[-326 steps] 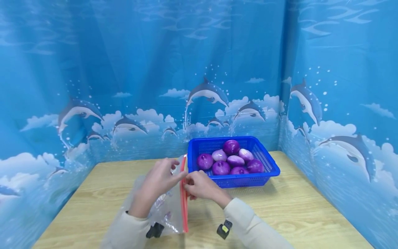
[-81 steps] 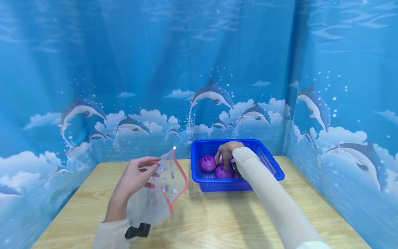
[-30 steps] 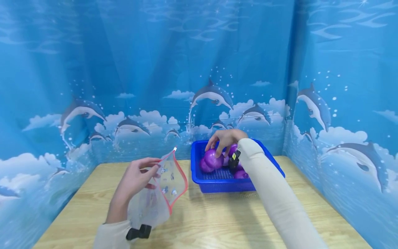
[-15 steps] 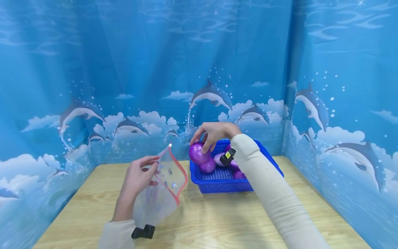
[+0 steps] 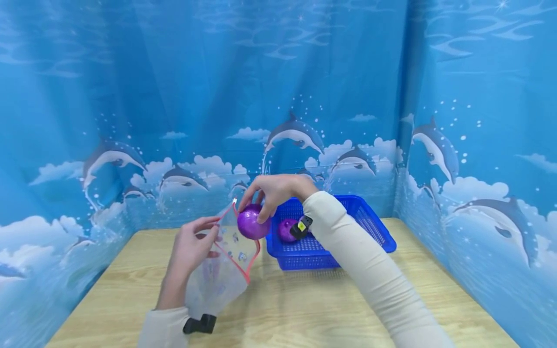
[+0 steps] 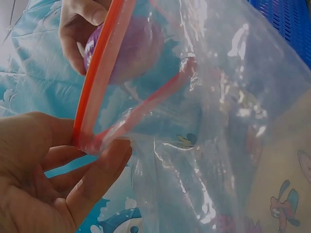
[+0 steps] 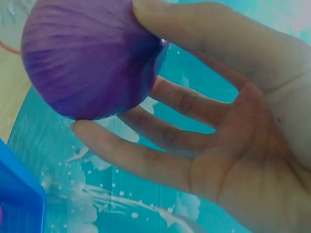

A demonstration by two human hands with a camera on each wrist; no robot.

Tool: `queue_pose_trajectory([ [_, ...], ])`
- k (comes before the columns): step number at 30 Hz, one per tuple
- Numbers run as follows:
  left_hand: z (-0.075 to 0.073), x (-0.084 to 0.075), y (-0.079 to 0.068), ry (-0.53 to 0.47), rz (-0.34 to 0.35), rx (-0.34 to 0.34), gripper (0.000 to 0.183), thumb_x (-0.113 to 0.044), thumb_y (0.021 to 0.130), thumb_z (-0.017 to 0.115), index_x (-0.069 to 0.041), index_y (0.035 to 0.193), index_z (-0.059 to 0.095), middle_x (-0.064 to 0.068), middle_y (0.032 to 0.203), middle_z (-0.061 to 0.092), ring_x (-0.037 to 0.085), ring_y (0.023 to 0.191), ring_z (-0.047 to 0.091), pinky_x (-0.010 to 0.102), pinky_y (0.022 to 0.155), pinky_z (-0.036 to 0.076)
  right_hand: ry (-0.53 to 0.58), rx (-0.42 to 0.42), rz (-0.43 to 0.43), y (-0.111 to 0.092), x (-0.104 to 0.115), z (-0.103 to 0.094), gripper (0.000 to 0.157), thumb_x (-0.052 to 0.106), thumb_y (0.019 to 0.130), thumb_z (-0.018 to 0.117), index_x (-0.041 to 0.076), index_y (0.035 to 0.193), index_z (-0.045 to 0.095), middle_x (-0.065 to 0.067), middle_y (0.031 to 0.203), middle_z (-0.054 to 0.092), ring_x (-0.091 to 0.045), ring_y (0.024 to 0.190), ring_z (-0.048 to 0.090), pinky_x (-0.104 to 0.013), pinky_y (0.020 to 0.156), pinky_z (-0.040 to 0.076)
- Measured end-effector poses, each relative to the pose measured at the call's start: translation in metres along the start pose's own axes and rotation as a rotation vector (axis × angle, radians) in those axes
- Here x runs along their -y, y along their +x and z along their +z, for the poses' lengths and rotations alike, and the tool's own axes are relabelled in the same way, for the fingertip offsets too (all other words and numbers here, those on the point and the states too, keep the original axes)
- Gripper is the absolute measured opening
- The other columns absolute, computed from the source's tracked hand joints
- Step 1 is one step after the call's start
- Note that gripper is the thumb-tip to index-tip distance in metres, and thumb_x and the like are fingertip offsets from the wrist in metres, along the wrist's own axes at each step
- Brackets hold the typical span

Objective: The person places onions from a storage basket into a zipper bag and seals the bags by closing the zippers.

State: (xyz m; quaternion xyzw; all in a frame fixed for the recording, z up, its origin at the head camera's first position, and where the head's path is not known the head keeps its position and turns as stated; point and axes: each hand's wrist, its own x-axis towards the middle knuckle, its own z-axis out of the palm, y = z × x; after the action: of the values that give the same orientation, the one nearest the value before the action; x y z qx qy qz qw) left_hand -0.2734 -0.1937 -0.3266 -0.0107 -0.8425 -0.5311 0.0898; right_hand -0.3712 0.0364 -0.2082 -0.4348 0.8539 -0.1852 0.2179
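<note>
While the left hand (image 5: 191,246) pinches a clear bag (image 5: 217,285), right hand (image 5: 276,191): thumb and spread fingertips grip one purple onion (image 5: 253,222), gaps showing between the fingers.
Onion, position: raised above the table (image 5: 304,309), at the bag's gaping mouth; contact with the bag cannot be told.
Left fingers: thumb and forefinger pressed together on the bag's red edge.
Bag: see-through, red-rimmed, small printed figures.
Basket (image 5: 304,262): blue, perforated, on the table, right of the bag; second onion (image 5: 286,230) visible inside, remainder partly hidden by the right arm.
Backdrop (image 5: 196,96): blue curtain, dolphins and clouds.
</note>
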Motion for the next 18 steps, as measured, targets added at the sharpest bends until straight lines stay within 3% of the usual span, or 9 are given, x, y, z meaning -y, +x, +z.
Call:
queue_pose_trajectory([
  [11, -0.002, 0.001, 0.000, 0.002, -0.016, -0.012, 0.041, -0.020, 0.106, 0.056, -0.013, 0.147, 0.056, 0.021, 0.143, 0.059, 0.033, 0.112, 0.070, 0.031, 0.070, 0.067, -0.135, -0.003, -0.010, 0.010, 0.020, 0.018, 0.044, 0.015, 0.089, 0.082, 0.028, 0.131, 0.072, -0.003, 0.135, 0.066, -0.022, 0.119, 0.066, -0.023, 0.082, 0.065],
  [18, -0.004, -0.002, -0.001, -0.015, 0.028, -0.058, 0.042, -0.023, 0.107, 0.055, -0.014, 0.147, 0.056, 0.021, 0.138, 0.062, 0.024, 0.099, 0.073, 0.030, 0.069, 0.067, -0.186, -0.012, -0.063, 0.012, 0.026, 0.020, 0.047, 0.020, 0.089, 0.083, 0.026, 0.134, 0.070, 0.001, 0.133, 0.067, -0.019, 0.122, 0.065, -0.023, 0.087, 0.063],
])
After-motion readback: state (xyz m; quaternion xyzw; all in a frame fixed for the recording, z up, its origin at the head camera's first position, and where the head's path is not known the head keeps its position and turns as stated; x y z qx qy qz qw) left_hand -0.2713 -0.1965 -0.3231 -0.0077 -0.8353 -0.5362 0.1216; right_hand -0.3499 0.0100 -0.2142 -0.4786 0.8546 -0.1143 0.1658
